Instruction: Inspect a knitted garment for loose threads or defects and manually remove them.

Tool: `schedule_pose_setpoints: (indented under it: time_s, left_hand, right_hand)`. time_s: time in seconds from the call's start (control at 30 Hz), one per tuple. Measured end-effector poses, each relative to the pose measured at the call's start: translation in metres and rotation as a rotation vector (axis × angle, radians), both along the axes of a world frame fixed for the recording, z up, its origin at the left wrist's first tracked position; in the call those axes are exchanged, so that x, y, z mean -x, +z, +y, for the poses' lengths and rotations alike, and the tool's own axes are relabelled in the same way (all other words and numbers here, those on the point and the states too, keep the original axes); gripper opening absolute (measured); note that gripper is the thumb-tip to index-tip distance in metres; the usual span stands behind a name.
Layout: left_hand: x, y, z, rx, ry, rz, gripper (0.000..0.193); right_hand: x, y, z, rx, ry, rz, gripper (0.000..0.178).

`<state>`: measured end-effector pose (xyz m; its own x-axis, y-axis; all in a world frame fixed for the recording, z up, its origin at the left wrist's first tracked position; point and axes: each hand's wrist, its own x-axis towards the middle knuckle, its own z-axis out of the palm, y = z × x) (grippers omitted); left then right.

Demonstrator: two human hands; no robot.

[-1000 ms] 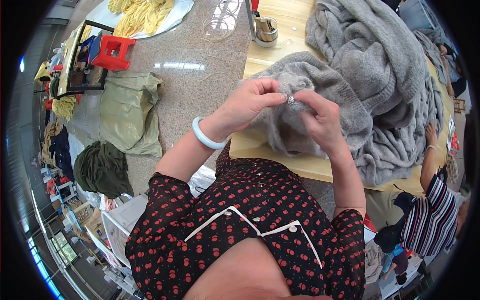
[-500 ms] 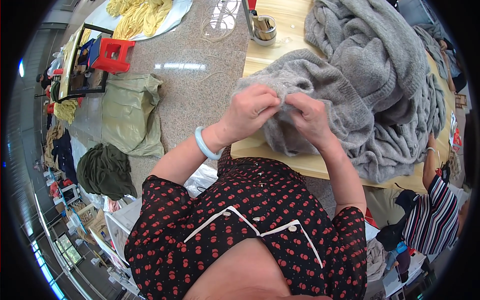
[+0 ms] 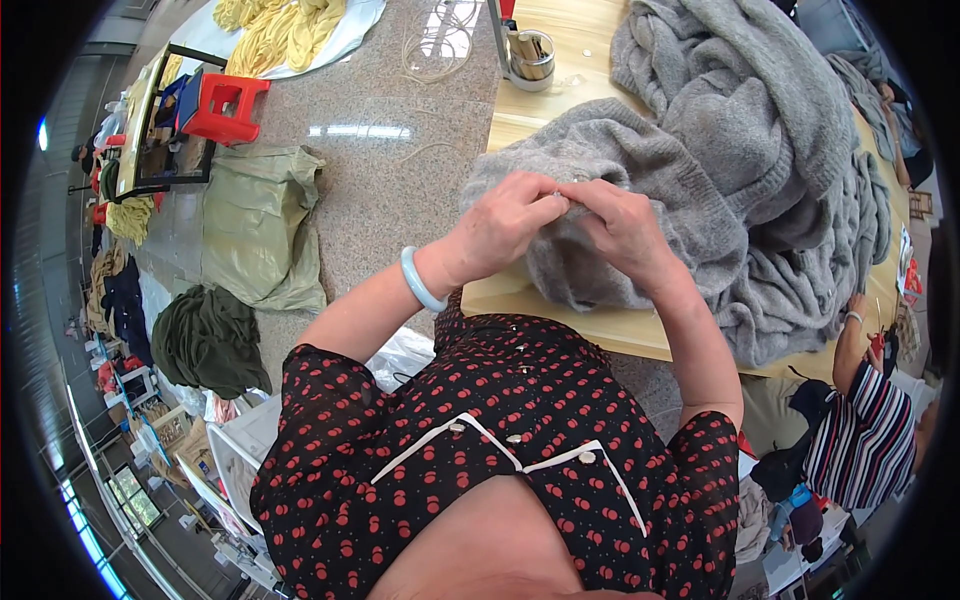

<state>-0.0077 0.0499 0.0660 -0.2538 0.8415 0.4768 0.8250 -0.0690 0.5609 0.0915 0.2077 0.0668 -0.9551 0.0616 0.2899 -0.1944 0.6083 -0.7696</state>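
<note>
A grey knit sweater (image 3: 690, 195) lies bunched on the wooden table's near left corner, a ribbed edge showing. Over its left part, my left hand (image 3: 508, 228) and my right hand (image 3: 622, 228) meet at the fingertips. Both are closed in a pinch, thumbs against forefingers. A tiny pale glint shows between the fingertips, too small to name. The fingers hide whether they also grip the knit under them. A pale bangle (image 3: 420, 280) circles my left wrist.
More grey knitwear (image 3: 770, 70) is heaped behind and to the right. A metal tin of sticks (image 3: 531, 60) stands at the table's far left. A co-worker in a striped top (image 3: 860, 430) is at the right. A red stool (image 3: 225, 108) and dark green cloth (image 3: 210, 340) lie left.
My hands have drawn together until the fingertips touch, my right hand turning over slightly. The fuzzy knit seen between them before is now mostly covered. The co-worker's arm has shifted lower.
</note>
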Motion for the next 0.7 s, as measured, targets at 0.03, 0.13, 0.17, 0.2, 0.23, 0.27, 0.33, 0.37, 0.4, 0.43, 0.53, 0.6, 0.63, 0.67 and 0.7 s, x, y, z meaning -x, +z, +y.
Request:
schedule_pose_setpoints:
  time_s: [0.03,0.13,0.17,0.2,0.23,0.27,0.33,0.37,0.4,0.43,0.53,0.6,0.63,0.67,0.7]
  left_hand:
    - [0.003,0.0,-0.001,0.016,-0.032,0.022,0.021]
    - [0.01,-0.001,-0.005,0.003,-0.055,0.027,0.022]
    - [0.011,-0.002,-0.005,-0.004,-0.052,0.026,0.022]
    - [0.011,-0.003,-0.005,-0.032,-0.039,0.033,0.022]
    - [0.011,-0.005,-0.005,-0.059,-0.026,0.04,0.022]
    - [0.012,-0.006,-0.004,-0.059,-0.027,0.039,0.022]
    - [0.012,-0.007,-0.003,-0.06,-0.046,0.048,0.022]
    - [0.011,-0.007,-0.002,-0.06,-0.044,0.048,0.022]
    - [0.011,-0.007,-0.001,-0.063,-0.052,0.006,0.019]
    - [0.011,-0.006,0.0,-0.066,-0.061,-0.036,0.016]
    - [0.008,-0.002,0.0,0.114,0.031,-0.351,0.011]
    - [0.005,-0.001,0.0,0.16,0.105,-0.529,0.007]
    - [0.003,-0.001,0.0,0.206,0.174,-0.709,0.004]
    - [0.001,-0.002,0.0,0.207,0.174,-0.707,0.004]
    - [-0.003,-0.004,0.001,0.121,0.206,-0.642,0.005]
  right_hand:
    - [0.0,0.0,0.001,-0.006,0.012,0.008,0.032]
    - [0.001,0.0,0.0,-0.034,0.02,0.034,0.029]
    - [0.001,-0.001,0.0,-0.057,0.009,0.057,0.026]
    - [0.001,-0.001,-0.001,-0.058,0.015,0.05,0.026]
    - [0.002,-0.001,-0.001,-0.114,0.003,0.079,0.024]
    - [0.002,-0.002,-0.001,-0.17,-0.003,0.101,0.022]
    - [0.002,-0.004,0.001,-0.229,0.008,0.109,0.021]
    - [0.001,-0.005,0.002,-0.288,0.027,0.109,0.021]
    - [0.002,-0.007,0.003,-0.288,0.028,0.11,0.021]
    - [0.002,-0.008,0.003,-0.309,0.042,0.139,0.021]
    - [0.004,-0.014,0.004,-0.337,0.052,0.192,0.02]
    - [0.005,-0.017,0.003,-0.341,0.051,0.219,0.02]
    - [0.005,-0.018,0.002,-0.332,0.032,0.234,0.019]
    - [0.005,-0.019,0.001,-0.323,0.012,0.248,0.019]
    - [0.004,-0.02,0.0,-0.323,0.011,0.249,0.019]
